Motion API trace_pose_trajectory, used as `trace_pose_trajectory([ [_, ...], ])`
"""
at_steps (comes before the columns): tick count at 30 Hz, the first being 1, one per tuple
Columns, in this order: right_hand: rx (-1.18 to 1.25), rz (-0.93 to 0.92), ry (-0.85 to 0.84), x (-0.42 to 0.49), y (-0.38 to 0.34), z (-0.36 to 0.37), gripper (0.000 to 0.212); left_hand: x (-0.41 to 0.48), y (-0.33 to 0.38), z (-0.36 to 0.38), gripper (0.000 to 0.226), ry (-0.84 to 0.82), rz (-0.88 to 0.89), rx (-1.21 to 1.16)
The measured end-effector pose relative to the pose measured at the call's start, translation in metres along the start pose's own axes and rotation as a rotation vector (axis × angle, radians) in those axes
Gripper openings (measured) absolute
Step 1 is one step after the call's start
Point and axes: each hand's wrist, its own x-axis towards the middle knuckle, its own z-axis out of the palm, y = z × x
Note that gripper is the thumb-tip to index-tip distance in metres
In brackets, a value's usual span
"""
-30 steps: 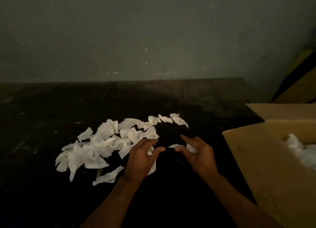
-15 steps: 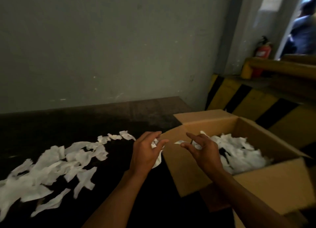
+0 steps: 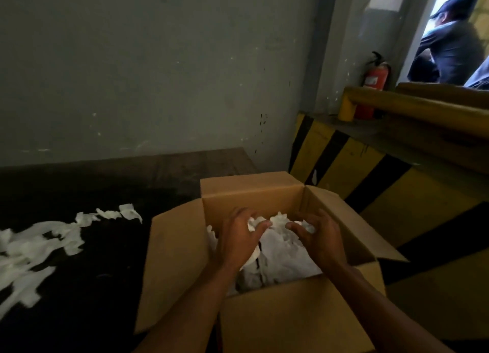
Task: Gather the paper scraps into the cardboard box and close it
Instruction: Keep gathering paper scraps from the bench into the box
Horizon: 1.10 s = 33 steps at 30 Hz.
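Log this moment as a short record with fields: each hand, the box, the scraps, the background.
left hand: above the box opening, fingers curled round a wad of scraps
right hand: above the box opening, gripping another wad
cardboard box: flaps open, partly filled with white scraps
table: dark, with loose scraps lying left of the box, not yet gathered
background: fire extinguisher by the wall, a person in the doorway

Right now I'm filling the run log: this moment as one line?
left hand: grips white crumpled paper scraps | right hand: grips more scraps | brown cardboard box: open, part-filled | dark table: holds loose scraps
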Motion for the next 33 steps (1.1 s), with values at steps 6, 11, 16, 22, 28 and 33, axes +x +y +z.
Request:
trace_pose_trajectory([
  [6, -0.015, -0.085, -0.124, 0.022, 0.031, 0.019, 0.041, -0.010, -0.008, 0.030, 0.068, -0.106, -0.192, 0.170],
  [11, -0.025, -0.107, -0.137, 0.033, 0.032, 0.028, 0.052, -0.002, 0.000, 0.018, 0.047, 0.009, -0.203, 0.182],
  [16, 0.082, -0.139, -0.134, 0.034, 0.019, 0.032, 0.058, 0.004, 0.001, 0.012, 0.050, 0.070, -0.250, 0.242],
  [22, 0.225, -0.246, -0.181, 0.033, -0.037, 0.057, 0.058, 0.000, 0.002, -0.026, 0.047, 0.219, -0.313, 0.202],
  [28, 0.297, -0.332, -0.312, 0.017, -0.121, 0.113, 0.057, -0.020, -0.051, -0.105, 0.052, 0.352, -0.222, 0.212],
  [33, 0.323, -0.438, -0.454, -0.016, -0.193, 0.183, 0.058, -0.052, -0.105, -0.180, 0.043, 0.533, -0.279, 0.256],
])
